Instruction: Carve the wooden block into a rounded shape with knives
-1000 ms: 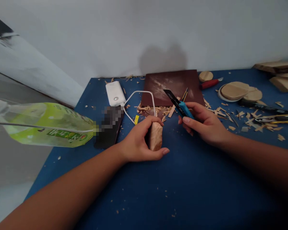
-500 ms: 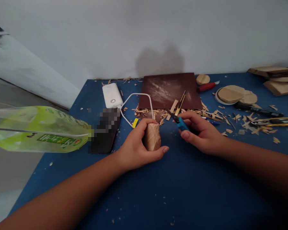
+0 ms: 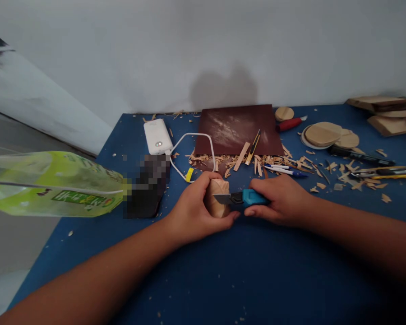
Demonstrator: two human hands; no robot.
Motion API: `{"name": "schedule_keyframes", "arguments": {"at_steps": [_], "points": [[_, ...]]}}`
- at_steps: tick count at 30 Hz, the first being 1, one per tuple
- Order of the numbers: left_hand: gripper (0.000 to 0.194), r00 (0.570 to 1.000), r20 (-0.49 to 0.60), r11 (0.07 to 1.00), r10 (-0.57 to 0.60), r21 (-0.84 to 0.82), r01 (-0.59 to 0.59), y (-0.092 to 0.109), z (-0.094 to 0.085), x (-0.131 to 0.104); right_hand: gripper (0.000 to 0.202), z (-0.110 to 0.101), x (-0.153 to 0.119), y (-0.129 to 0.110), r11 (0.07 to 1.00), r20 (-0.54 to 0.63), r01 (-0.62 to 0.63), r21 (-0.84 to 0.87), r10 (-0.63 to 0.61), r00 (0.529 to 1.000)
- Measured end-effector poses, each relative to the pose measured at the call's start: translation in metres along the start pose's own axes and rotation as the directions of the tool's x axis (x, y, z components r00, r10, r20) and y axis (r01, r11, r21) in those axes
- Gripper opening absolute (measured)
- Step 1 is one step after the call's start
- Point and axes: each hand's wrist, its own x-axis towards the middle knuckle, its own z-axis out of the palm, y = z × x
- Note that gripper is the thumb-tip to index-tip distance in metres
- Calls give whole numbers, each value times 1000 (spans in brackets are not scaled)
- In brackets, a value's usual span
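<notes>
My left hand is wrapped round a small carved wood block, thumb along its near side and fingers over its far side. In my right hand is a blue utility knife, gripped by its handle. Its blade points left and lies across the face of the block; whether the edge bites into the wood I cannot tell. Behind the hands, wood shavings are scattered along the near edge of a dark red sheet.
On the left are a green-labelled bottle, a partly blurred dark phone and a white power bank with a cable. To the right lie pens, a red-handled knife, wood discs, a yellow cutter and wood pieces.
My right hand has turned the utility knife from pointing up and left to level, and brought its blade onto the wood block. The block has tilted slightly in my left hand.
</notes>
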Motion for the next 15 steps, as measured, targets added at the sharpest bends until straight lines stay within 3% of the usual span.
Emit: {"name": "schedule_keyframes", "arguments": {"at_steps": [15], "points": [[51,999,15,999,-43,16,43,4,-3,2,65,3,1,-10,978,-40,-97,-186,91,995]]}}
